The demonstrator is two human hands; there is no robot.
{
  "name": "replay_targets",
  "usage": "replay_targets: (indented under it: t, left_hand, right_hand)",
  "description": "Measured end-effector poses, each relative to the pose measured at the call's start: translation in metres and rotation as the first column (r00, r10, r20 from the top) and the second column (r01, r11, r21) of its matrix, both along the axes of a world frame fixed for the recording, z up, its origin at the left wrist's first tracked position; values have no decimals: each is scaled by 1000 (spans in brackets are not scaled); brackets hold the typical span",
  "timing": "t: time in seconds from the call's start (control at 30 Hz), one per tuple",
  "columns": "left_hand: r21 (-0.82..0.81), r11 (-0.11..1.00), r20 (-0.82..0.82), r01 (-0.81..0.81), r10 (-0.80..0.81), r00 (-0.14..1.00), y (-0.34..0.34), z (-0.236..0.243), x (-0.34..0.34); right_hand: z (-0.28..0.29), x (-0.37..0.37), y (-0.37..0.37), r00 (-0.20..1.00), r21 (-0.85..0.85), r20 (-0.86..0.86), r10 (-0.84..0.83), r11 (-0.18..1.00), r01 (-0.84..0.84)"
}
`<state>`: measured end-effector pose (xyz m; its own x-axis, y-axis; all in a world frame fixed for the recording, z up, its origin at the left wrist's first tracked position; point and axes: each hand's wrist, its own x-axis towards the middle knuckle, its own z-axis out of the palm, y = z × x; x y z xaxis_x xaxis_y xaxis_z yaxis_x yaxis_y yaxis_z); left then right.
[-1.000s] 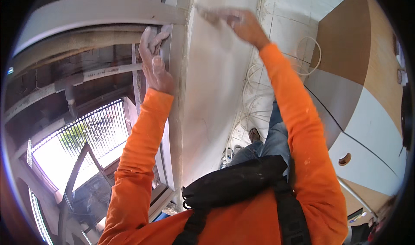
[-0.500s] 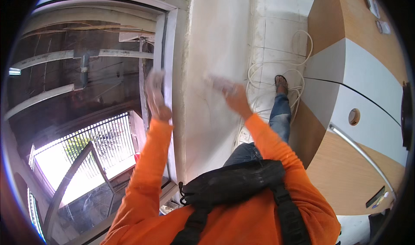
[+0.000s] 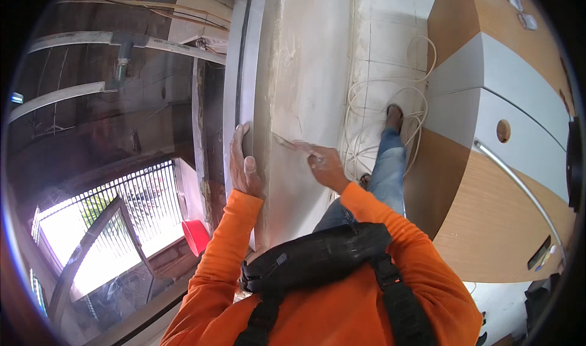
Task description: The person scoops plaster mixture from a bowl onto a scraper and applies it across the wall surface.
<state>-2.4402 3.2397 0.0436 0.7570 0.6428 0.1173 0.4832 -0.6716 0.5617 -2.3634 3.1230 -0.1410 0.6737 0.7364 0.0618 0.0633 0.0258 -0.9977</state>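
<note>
My left hand [image 3: 246, 167] rests with straight fingers against the white window frame [image 3: 248, 101], thumb apart and nothing in it. My right hand [image 3: 328, 167] is closed round a slim, flat tool that looks like a putty knife [image 3: 284, 141]; its handle is mostly hidden by my fingers. The tool's tip touches, or nearly touches, the rough edge of the pale plastered wall surface [image 3: 314, 59], beside the frame. Whitish dust or plaster marks both hands. Faint cracks and patches show on the surface near the tip.
Coiled cream hose or cable [image 3: 360, 95] lies on the tiled floor [image 3: 390, 47] round my foot. A wood-and-white counter [image 3: 519, 218] with a metal rail stands at right. Left of the frame are glass, pipes [image 3: 67, 39], a red bucket [image 3: 195, 237] and a barred gate [image 3: 143, 199].
Both hands were blurred and have slowed. My left hand has come to rest on the window frame. My right hand has moved down, with the tool's tip at the surface edge. The view has shifted slightly.
</note>
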Motion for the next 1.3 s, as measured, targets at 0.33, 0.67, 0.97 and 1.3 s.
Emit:
replay_targets:
  t: [0.33,0.67,0.97,1.3]
  left_hand:
    - [-4,1000,-1,22,-22,1000,1,-10,-3]
    - [70,996,25,45,-47,999,13,-36,-20]
    - [62,998,15,-19,18,1000,12,-40,-31]
    - [85,996,-100,-4,12,995,21,-60,-42]
  right_hand:
    - [5,301,135,970,55,194,-147,989,139]
    - [15,144,49,863,42,356,358,917,-398]
    - [-11,163,48,984,55,54,171,983,-174]
    - [-70,356,182,988,-93,-133,-73,994,61]
